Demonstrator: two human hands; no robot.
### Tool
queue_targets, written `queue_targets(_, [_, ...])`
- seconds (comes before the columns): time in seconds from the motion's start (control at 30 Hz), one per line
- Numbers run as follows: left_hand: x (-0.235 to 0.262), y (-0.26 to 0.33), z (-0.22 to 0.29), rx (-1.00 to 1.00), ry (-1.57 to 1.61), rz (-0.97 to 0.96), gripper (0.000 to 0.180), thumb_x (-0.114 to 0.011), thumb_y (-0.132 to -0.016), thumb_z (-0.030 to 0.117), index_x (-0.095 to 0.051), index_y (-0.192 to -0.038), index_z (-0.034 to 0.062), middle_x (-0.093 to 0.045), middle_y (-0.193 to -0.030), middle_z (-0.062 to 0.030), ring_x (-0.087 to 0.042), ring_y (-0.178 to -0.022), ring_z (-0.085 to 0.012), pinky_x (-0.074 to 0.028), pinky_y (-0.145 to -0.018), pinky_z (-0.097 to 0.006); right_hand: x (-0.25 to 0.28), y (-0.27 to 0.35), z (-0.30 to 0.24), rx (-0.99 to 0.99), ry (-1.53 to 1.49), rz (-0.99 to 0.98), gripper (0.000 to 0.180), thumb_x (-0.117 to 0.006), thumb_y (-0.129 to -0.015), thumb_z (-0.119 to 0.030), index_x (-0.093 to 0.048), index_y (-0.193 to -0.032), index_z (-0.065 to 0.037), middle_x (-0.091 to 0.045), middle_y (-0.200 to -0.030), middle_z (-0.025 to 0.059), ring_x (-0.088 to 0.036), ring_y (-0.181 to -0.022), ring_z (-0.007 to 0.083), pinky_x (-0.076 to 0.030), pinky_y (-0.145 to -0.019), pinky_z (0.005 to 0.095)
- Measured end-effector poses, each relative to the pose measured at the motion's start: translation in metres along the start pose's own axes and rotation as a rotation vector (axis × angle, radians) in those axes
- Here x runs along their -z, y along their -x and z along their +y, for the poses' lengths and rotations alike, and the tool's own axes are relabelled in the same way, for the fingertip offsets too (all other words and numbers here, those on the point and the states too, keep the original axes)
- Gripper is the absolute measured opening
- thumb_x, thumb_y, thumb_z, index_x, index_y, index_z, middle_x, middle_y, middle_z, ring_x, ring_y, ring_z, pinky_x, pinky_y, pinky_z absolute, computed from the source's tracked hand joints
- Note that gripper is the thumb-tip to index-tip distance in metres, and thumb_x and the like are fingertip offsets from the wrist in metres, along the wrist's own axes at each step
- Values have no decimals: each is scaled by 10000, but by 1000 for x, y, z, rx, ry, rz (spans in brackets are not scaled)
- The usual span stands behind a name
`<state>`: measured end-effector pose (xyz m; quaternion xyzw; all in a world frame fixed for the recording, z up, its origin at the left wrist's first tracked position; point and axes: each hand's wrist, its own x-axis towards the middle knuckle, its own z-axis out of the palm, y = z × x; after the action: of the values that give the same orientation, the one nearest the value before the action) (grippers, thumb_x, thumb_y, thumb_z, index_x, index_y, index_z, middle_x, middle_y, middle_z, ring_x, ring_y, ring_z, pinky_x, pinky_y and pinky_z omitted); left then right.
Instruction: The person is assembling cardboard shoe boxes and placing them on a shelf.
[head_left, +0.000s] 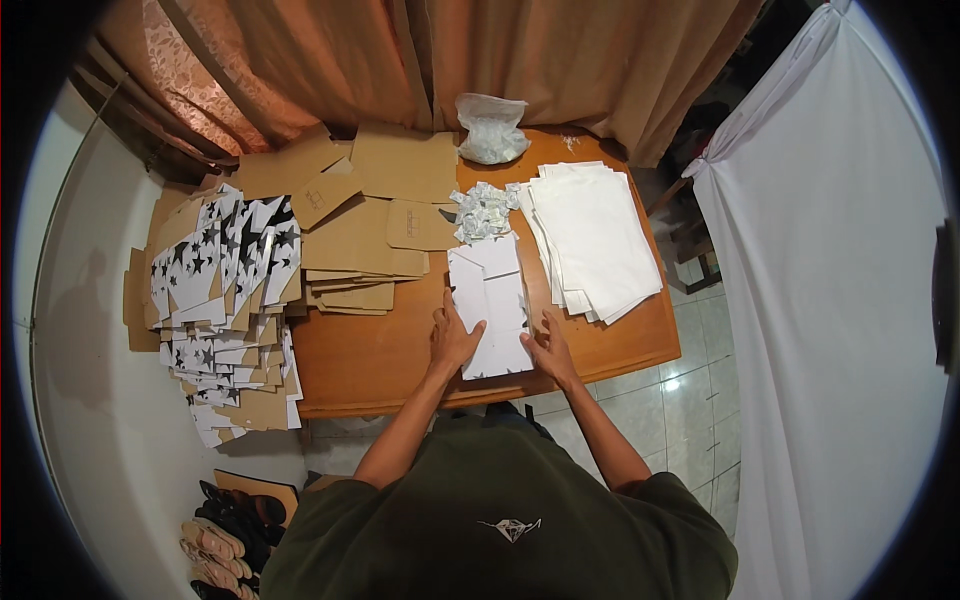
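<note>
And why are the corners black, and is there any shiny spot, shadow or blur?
Head view: the round fisheye picture leaves black corners; head view: glare brightens the glossy grey tiled floor; head view: a soft shadow lies on the smooth white wall at left; head view: the flat white rectangular cardboard piece looks fairly sharp.

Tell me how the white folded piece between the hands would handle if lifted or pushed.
The white folded piece would probably feel fairly stiff, since its long outer edges run nearly straight. It seems unlikely to roll, as its broad upper face looks flat. Its panels might shift or lift, because seams show between them.
</note>
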<state>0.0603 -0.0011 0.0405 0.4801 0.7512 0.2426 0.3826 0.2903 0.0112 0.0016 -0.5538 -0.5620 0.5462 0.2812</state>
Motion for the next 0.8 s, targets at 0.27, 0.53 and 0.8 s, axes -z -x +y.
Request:
queue_targets(0.27, [-13, -3, 23, 16, -137, 9, 1349, -770, -644, 772, -40, -1626, 204, -144, -1545, -412, -171, -1437, -604, -267, -1073, -747, -11, -26, 5, -173, -189, -158, 913, -660, -965, -461, -177, -1595, -9, -392, -1533, 255, -422, -1399, 318, -367, -1133, 383])
queue_targets(0.53, [-8, -16, 12, 53, -118, -80, 1378, -820, -641, 662, 22, -1628, 197, -130, -1553, -418, -193, -1441, -590, -295, -1124, -659, -26, -37, 15, -302, -208, 28, 998, -804, -862, -393, -234, -1578, 6, -377, -1514, 307, -493, -1327, 322, -482, -1025, 388])
queue_targets(0.8, [14, -21, -38, 270, 823, -301, 1321, -841, -796, 354, 211, -1592, 299, -212, -1623, -222, -309, -1455, -411, -317, -1055, -730, -31, -23, -32, 85, 289, 258, 583, -802, -845, -264, -606, -1338, -22, -346, -1426, 276, -388, -1346, 429, -364, -1123, 431])
